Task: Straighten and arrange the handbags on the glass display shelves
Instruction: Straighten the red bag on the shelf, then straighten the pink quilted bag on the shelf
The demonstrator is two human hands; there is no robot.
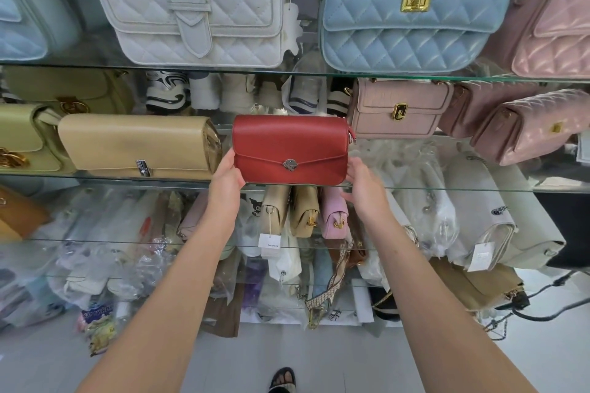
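Note:
A red envelope-flap handbag (289,140) with a silver clasp stands upright at the front edge of the middle glass shelf (447,189). My left hand (227,180) grips its lower left side, thumb on the front. My right hand (362,183) is at its lower right corner, fingers touching the side. A beige handbag (137,143) sits just to the left of the red one. A pink handbag (399,108) stands behind and to the right.
The upper shelf holds a white quilted bag (191,3), a light blue quilted bag (412,9) and a pink one (555,25). Pink quilted bags (526,128) lie at the right. Lower shelves hold small bags (305,214) and plastic-wrapped stock (431,201). The floor is white.

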